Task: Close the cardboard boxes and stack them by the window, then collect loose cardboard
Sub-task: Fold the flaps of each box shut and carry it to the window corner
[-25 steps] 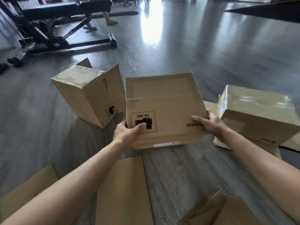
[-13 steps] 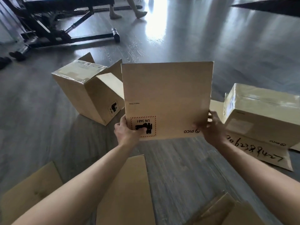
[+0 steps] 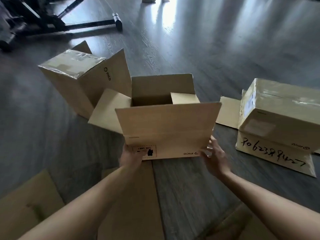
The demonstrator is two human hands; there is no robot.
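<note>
Gripping the open cardboard box [image 3: 166,129] at its lower corners – left hand [image 3: 131,155] clasping one; right hand [image 3: 213,157] pinching the other.

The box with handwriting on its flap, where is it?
In the head view, the handwritten box sits on the floor at the right, beyond the right hand and right of the open box both hands hold.

An open cardboard box [image 3: 166,129] is gripped at its lower corners: left hand [image 3: 131,155] over the UN label, right hand [image 3: 213,156] beside the PICO mark. Taped boxes [image 3: 76,75] [image 3: 277,118] sit beyond each hand; flat cardboard [image 3: 133,201] lies beneath the forearms.
</note>
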